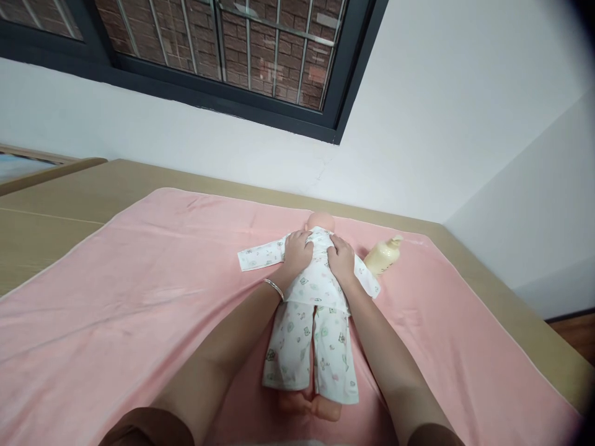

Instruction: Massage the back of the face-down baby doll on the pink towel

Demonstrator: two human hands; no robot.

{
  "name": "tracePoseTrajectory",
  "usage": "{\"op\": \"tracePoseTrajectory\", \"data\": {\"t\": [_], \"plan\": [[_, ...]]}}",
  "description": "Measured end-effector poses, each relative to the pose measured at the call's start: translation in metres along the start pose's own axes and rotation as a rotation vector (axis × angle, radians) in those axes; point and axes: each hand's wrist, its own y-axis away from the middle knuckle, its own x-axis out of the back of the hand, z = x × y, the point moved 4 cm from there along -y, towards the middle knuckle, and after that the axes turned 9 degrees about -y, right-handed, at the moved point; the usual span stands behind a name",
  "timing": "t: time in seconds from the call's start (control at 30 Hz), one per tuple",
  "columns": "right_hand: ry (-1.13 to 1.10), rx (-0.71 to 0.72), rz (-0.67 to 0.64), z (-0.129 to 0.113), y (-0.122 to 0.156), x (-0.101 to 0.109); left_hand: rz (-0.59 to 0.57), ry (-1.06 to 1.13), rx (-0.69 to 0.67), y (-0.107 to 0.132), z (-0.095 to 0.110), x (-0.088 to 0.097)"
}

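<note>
A baby doll (pixel 320 222) lies with its head toward the wall, dressed in a white printed top (pixel 312 285) and matching trousers (pixel 290 347). Its bare feet show below the trouser legs. My left hand (pixel 298 253), with a bangle at the wrist, holds the doll's upper body on the left side, the thumb on the chest. On the other side my right hand (pixel 341 257) grips it likewise near the shoulder. One sleeve (pixel 263 254) stretches out to the left; the right sleeve (pixel 367 277) slants down beside my forearm. A baby bottle (pixel 383 255) lies just beyond that sleeve.
A pink blanket (pixel 162 260) with some creases spreads under the doll, over a wooden surface (pixel 93 192). White walls (pixel 395 124) rise behind and to the right. A dark-framed window (pixel 335 118) with metal bars is above.
</note>
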Motion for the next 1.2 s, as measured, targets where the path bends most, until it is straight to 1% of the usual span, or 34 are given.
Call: {"op": "tracePoseTrajectory", "data": {"t": [0.1, 0.23, 0.37, 0.5, 0.67, 0.73, 1.0, 1.2], "plan": [[0.067, -0.023, -0.064, 0.002, -0.003, -0.003, -0.018, -0.045, -0.008, -0.001, 0.001, -0.002], [0.072, -0.007, -0.092, 0.003, -0.003, -0.004, -0.027, -0.049, -0.076, 0.001, 0.004, 0.000], [0.046, 0.060, -0.080, 0.000, -0.002, -0.003, -0.010, -0.003, -0.146, 0.005, 0.008, 0.005], [0.013, 0.145, -0.038, -0.004, 0.001, 0.000, -0.002, 0.016, -0.179, 0.008, 0.010, 0.010], [-0.005, 0.247, 0.007, -0.008, 0.005, 0.003, 0.018, 0.031, -0.165, 0.010, 0.010, 0.014], [-0.015, 0.263, 0.014, -0.008, 0.006, 0.003, 0.026, 0.044, -0.148, 0.010, 0.010, 0.014], [-0.141, 0.165, 0.064, -0.001, 0.004, 0.003, 0.057, 0.066, -0.100, 0.008, 0.009, 0.011], [-0.122, 0.069, 0.082, 0.003, 0.003, 0.001, 0.068, 0.052, -0.058, 0.008, 0.007, 0.009]]}}
